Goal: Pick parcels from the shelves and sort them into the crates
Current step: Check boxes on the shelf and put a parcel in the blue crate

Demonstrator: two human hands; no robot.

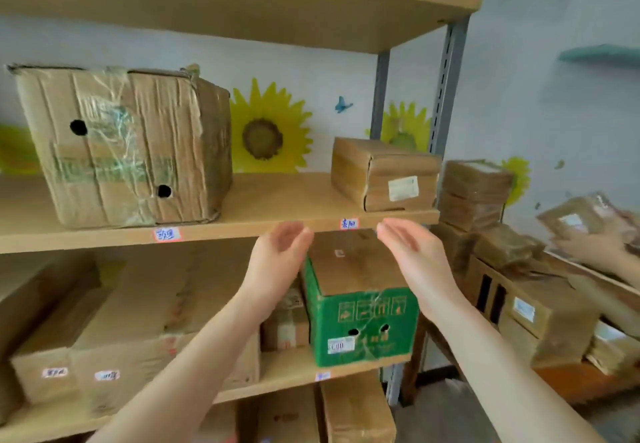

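Both hands are raised, palms facing each other, empty and spread: the left hand [280, 255] and right hand [412, 252] flank the top of a green-fronted carton [360, 307]. The carton stands on the lower shelf [298, 370], between and just below them, untouched.

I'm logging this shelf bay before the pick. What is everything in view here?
large taped carton: 1, brown, middle shelf, left
small labelled parcel: 1, brown, middle shelf, right
green carton: 1, green with brown top, lower shelf, between the hands
flat cartons: several, brown, lower shelf, left
shelf tags: several, white, on shelf edges
sunflower stickers: several, yellow, wall behind
butterfly sticker: 1, blue, wall
stacked parcels: many, brown, right of the rack
another person's hand: 1, far right, at a parcel
left hand: open, empty
right hand: open, empty
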